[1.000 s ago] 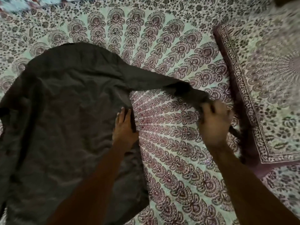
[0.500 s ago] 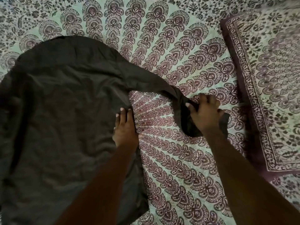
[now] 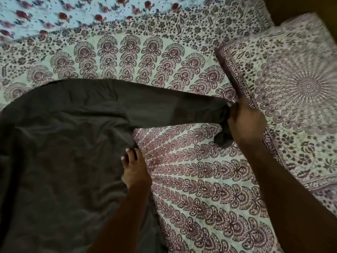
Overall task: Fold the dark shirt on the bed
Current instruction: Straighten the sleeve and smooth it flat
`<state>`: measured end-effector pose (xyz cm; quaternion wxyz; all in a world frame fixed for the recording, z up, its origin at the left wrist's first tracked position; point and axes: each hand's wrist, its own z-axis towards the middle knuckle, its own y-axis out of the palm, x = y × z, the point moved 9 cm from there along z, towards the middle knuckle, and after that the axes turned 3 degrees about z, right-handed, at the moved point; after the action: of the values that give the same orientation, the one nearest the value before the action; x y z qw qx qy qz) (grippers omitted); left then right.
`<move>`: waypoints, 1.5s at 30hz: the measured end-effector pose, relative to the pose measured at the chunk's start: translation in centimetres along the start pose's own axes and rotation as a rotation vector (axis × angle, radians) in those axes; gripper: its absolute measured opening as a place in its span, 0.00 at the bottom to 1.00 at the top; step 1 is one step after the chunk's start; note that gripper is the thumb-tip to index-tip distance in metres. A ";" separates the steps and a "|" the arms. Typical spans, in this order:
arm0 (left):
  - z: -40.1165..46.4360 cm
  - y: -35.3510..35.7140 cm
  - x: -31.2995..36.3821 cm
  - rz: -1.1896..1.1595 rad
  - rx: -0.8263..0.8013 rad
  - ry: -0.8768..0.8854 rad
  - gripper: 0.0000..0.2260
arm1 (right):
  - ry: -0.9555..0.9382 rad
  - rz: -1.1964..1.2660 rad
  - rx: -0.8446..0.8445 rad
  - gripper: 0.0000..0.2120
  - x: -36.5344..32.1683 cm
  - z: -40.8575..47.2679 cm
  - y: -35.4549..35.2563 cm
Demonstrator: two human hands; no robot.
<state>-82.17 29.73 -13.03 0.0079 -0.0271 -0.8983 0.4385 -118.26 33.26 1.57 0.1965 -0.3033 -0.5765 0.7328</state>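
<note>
The dark shirt [image 3: 63,161] lies spread on the patterned bedsheet [image 3: 200,189], and its left and lower parts are cut off by the picture's edge, so its full outline cannot be made out. Its folds are hard to read in the dim cloth. One sleeve [image 3: 173,108] stretches away from the shirt's body toward the patterned pillow [image 3: 291,88]. The cuff end is partly hidden behind the right hand [image 3: 246,123], which is closed around it, gripping the cloth; a dark loop of the sleeve hangs just below that hand. The hand itself is blurred, so the fingers cannot be told apart. The left hand [image 3: 135,168] rests on the shirt's side edge just under the armpit, fingers together and flat, pressing the cloth to the sheet; nothing is held in it. Both forearms run out of the bottom of the picture.

Half a second ago the sleeve was bent, with the cuff bunched on the sheet closer to the shirt's body; now it is drawn out nearly straight, and the right hand has moved up to the pillow's near edge. The left hand has stayed at the same spot on the shirt
</note>
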 end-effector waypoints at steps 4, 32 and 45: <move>0.1 0.0 -0.1 0.035 0.015 0.004 0.57 | -0.052 0.129 -0.097 0.17 0.8 2.5 1.8; 5.8 -5.7 14.7 0.223 0.037 0.300 0.61 | -0.327 0.134 -0.800 0.09 3.9 8.9 4.4; 6.2 -5.3 13.6 0.152 0.101 0.358 0.55 | -0.400 -0.278 -0.424 0.33 -4.5 3.0 8.0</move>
<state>-96.16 22.33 -12.83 0.1359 -0.1719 -0.8547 0.4706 -116.44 26.17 -4.72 0.1102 -0.1060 -0.7794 0.6076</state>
